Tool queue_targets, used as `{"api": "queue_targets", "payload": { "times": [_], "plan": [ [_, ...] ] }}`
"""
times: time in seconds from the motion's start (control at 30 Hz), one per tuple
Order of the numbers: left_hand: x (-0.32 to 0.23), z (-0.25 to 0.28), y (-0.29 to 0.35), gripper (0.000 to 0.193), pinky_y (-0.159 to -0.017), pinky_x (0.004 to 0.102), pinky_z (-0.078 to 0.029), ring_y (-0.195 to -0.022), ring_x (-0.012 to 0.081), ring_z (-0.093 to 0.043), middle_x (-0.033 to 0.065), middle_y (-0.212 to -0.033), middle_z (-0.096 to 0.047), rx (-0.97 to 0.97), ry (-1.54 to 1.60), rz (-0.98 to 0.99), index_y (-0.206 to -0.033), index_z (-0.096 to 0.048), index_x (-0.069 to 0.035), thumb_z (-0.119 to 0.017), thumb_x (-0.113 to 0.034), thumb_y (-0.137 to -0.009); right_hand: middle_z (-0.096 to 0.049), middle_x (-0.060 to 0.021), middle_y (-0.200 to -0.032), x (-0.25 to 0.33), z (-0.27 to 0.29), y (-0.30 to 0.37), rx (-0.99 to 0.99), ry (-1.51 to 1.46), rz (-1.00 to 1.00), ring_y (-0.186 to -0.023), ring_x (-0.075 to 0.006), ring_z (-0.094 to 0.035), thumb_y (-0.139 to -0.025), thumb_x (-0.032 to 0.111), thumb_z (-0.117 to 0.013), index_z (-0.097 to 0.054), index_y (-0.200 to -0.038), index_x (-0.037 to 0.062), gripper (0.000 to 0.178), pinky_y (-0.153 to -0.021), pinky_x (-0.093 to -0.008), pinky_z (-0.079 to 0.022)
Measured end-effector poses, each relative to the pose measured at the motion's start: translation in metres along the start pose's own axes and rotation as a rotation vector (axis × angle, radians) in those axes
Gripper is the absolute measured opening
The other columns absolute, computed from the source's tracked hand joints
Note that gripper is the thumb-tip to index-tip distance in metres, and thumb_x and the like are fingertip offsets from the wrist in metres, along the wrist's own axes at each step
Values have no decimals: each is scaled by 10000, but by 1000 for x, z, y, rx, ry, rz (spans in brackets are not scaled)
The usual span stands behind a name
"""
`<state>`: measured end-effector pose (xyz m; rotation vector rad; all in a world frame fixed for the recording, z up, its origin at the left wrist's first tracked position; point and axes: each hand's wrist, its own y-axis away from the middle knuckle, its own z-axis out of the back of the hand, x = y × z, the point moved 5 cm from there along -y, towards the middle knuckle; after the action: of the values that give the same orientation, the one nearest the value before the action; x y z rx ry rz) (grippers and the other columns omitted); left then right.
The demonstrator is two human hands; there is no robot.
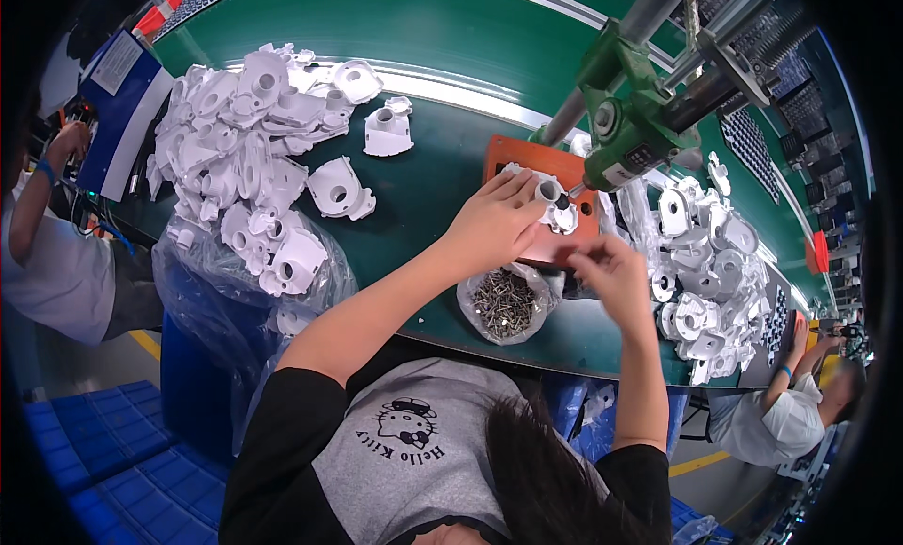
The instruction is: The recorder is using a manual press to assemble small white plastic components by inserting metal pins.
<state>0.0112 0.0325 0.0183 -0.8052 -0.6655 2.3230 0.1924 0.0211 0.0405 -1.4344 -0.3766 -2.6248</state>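
Hair (550, 479) nearest; my L grip (499, 221) clasps white part (564, 221), R grip (613, 274) can't tell; L pile (235, 141), R pile (720, 272): done/to-do unclear.

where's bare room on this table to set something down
Widest: the dark green tabletop between the loose white plastic parts and the orange rectangular block. A smaller bare strip lies between the clear plastic bag of metal fasteners and the right forearm. Crowded: the left heap and right heap of white parts.

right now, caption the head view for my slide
Left hand holds a white part on an orange block, right hand close by.
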Motion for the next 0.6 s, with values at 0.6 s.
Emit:
{"api": "queue_targets", "payload": {
  "times": [0.6],
  "plan": [
    [-1, 0, -3, 175, -1023, 451, -377, -1154, 346, -527, 232, -1160, -581, 24, 8, -5, -927, -567, -14, -596, -121, -791, -646, -18, -831, -13, -7, -65, -232, -187, 279, -754, -74, -561, -820, 8, -643, -633, -962, -12, 143, -703, -233, -443]
  ]
}}
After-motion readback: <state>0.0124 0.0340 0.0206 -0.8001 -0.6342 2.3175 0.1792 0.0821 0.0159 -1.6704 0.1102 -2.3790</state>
